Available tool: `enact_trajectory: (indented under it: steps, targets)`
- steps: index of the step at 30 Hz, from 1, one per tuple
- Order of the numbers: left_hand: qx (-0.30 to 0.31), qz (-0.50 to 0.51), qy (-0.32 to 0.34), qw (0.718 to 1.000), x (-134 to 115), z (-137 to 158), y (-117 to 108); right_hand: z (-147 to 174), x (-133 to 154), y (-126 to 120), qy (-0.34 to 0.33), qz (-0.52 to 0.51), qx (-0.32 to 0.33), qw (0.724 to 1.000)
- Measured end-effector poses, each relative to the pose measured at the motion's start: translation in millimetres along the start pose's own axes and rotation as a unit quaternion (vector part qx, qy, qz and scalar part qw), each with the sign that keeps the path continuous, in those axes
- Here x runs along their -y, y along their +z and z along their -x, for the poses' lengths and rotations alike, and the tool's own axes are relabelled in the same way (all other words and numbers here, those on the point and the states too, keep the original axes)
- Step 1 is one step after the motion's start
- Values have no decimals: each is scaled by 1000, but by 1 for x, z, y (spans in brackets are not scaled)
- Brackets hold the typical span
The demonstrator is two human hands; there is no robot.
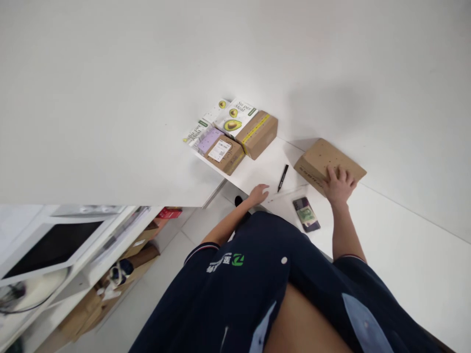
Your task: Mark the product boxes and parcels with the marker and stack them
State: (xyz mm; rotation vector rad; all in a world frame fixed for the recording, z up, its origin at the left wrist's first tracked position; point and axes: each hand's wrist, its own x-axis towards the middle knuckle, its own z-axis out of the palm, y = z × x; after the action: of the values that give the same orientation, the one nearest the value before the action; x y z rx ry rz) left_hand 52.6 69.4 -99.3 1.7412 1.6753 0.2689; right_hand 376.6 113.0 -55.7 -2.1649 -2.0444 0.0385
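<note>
My right hand (339,186) grips a brown cardboard box (328,159), its fingers over the upper face near the side closest to me. Dark printing runs along the box's left side. My left hand (259,194) rests at the table's near edge, fingers apart and holding nothing. Just right of it lies a black marker pen (283,178). A smartphone (306,214) with a green picture on its back lies between my hands, closer to me.
Left of the marker, two cardboard boxes (262,134) (234,158) stand against the wall beside white "Super Meal" avocado packages (237,117). A white shelf unit (110,240) with a microwave (55,245) is at lower left. The white table (253,171) meets the wall.
</note>
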Motion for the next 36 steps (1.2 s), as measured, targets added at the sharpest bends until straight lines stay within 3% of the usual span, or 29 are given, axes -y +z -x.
enact_trajectory:
  steps: [2, 5, 8, 10, 12, 14, 16, 20, 24, 26, 29, 33, 36]
  targets:
    - [-66, -17, -42, 997, 22, 3, -24, -8, -15, 3, -24, -8, -7, 1000]
    - [-204, -73, -103, 971, 50, 2, -72, -12, -29, 5, -36, -12, -12, 999]
    - [-254, -141, -168, 942, 70, -9, -123, -12, -31, 4, -33, -6, -9, 999]
    - [-234, -164, -191, 939, 81, -19, -151, -13, -30, 3, -25, -2, -3, 1000]
    - [-161, -165, -209, 950, 89, -29, -172, -14, -29, 1, -17, 1, 9, 1000]
    - [-98, -159, -228, 956, 93, -37, -184, -16, -27, -1, -10, 4, 24, 1000]
    - [-75, -167, -242, 953, 92, -41, -188, -17, -27, -1, -3, 4, 36, 999]
    - [-80, -183, -272, 941, 74, -36, -176, -19, -30, -2, 7, -11, 37, 999]
    - [-118, -172, -316, 925, 39, -9, -135, -21, -26, -6, 11, -40, 17, 999]
    - [-112, -174, -310, 928, 17, 11, -108, -22, -11, -8, 7, -62, -21, 998]
    - [-77, -166, -254, 950, -12, 44, -70, -17, 36, -4, -11, -132, -46, 990]
    - [-2, -28, -195, 980, -25, 75, -41, 11, 116, 18, -37, -249, 151, 956]
    - [-35, 107, -177, 978, -12, 81, -30, 39, 153, 35, -25, -259, 278, 925]
